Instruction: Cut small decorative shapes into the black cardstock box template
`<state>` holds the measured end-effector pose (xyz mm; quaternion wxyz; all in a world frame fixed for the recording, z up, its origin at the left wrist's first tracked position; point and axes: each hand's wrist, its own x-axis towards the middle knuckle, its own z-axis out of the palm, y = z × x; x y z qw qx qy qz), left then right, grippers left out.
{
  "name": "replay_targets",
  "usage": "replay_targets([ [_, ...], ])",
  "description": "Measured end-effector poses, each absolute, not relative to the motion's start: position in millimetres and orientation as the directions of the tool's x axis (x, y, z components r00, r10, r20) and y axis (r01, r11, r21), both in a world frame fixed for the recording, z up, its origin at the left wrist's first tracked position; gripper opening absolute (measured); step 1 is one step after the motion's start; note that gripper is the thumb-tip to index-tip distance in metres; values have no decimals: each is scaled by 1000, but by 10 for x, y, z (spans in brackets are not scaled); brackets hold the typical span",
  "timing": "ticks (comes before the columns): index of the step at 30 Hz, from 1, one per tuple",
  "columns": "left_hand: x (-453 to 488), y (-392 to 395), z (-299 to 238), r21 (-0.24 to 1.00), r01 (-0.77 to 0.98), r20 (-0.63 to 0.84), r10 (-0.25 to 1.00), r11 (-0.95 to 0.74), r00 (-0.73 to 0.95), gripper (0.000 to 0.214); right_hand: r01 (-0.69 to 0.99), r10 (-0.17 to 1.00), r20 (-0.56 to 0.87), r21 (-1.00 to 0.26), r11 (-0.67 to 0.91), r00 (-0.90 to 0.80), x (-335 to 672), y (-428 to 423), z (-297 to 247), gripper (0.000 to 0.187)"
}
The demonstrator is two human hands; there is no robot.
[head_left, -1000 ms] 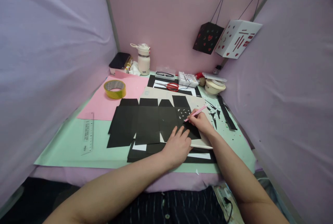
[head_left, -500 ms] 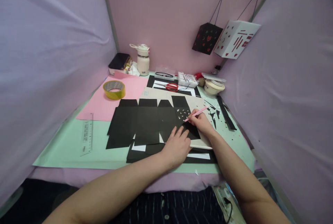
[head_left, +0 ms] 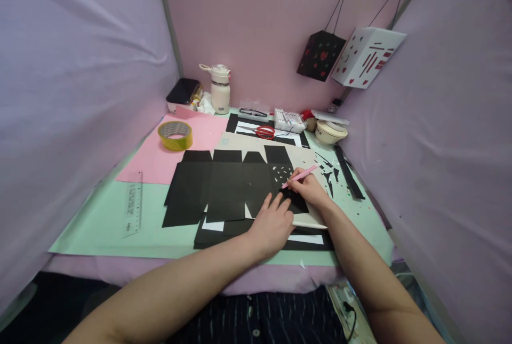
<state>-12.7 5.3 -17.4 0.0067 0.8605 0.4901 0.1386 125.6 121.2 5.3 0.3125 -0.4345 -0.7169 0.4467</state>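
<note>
A flat black paper box blank (head_left: 226, 186) with tabs and fold lines lies across the table; its right panel carries a cluster of small cut-out shapes. My right hand (head_left: 306, 188) pinches a slim pink craft knife (head_left: 304, 174), its tip down on that panel just below the cut-outs. Flat on the lower part of the blank rests my left hand (head_left: 272, 226), fingers spread and holding nothing. A white stick-like tool (head_left: 310, 225) lies beside it, partly covered by the hand. Under the blank is a pale grey board (head_left: 302, 158).
Black paper scraps (head_left: 328, 178) and a black strip (head_left: 349, 173) lie to the right. Yellow tape (head_left: 175, 136) on pink paper (head_left: 140, 165) and a clear ruler (head_left: 134, 205) are at left. Red-handled scissors (head_left: 264, 132), a bottle (head_left: 220, 90) and a bowl (head_left: 331, 132) stand behind.
My right hand and the craft knife shift very slightly on the panel. My left hand keeps its place. The whole view has tilted a little.
</note>
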Motion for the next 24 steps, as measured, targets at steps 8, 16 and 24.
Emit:
replay_targets([
  [8,-126,60,-187,147,841,248,842,-521,478,30,354,899,54,-907,226,-434,1260,1201,74,10],
  [16,-126,56,-183,150,841,239,845,-519,479,31,346,892,70,-906,244,-446,1266,1229,32,9],
  [24,-134,47,-177,149,843,236,846,-517,478,30,337,896,91,-906,256,-435,1273,1253,-5,10],
])
